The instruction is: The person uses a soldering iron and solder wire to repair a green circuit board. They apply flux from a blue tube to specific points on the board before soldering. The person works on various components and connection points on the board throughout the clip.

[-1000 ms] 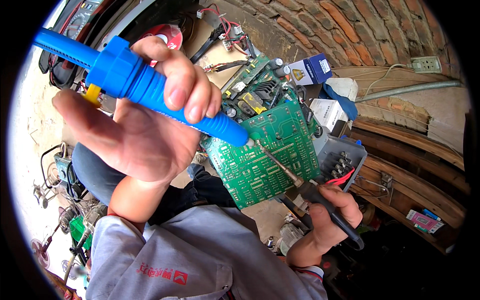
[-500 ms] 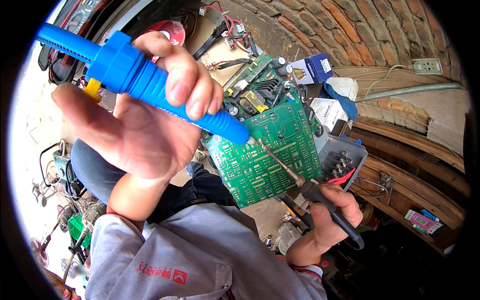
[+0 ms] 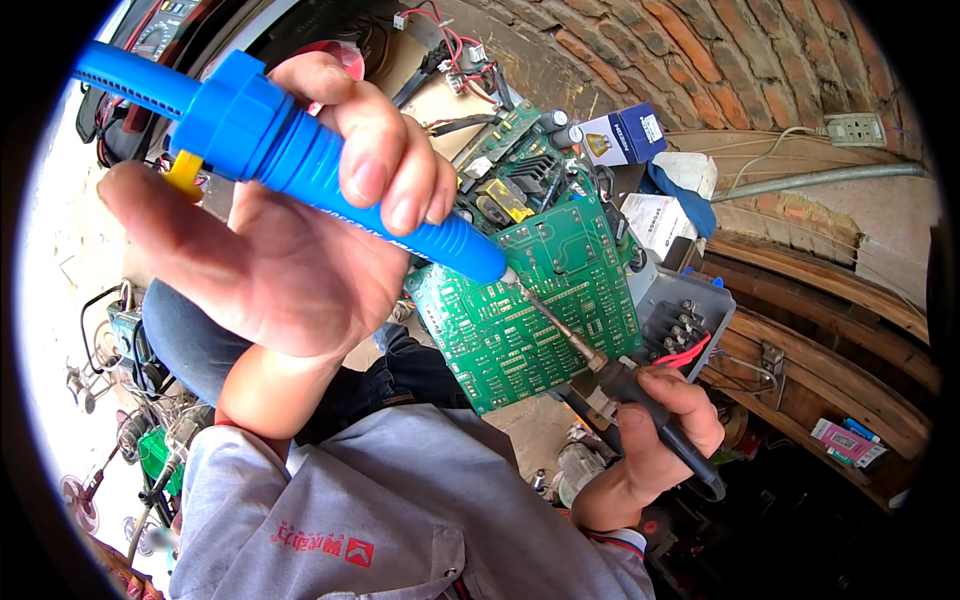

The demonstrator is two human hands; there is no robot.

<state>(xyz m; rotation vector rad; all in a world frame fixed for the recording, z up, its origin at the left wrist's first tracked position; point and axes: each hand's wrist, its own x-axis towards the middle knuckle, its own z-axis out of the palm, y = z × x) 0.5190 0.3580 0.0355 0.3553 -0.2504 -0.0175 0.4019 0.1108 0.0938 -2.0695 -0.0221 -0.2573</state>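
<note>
My left hand (image 3: 310,265) is closed round a blue desoldering pump (image 3: 290,165), its thumb beside the yellow button (image 3: 185,175). The pump slants down to the right, and its pale nozzle sits at the tip of a soldering iron (image 3: 570,340). In my right hand (image 3: 645,455) I grip the iron's black handle. Both tips meet over the upper part of a green circuit board (image 3: 530,350), solder side up and tilted. Whether they touch the board itself is hard to make out. Behind it lies a second board (image 3: 515,185) with capacitors and heat sinks.
A grey metal housing (image 3: 715,300) with terminals and a red wire stands right of the board. Beyond are a blue-and-white box (image 3: 625,135) and a white box (image 3: 655,225). Loose wires (image 3: 465,50) lie at the back. A brick wall (image 3: 720,70) and wooden planks (image 3: 820,370) border the right side.
The pump has shifted slightly right and down, bringing its nozzle up against the iron's tip. My right hand and the board have hardly moved.
</note>
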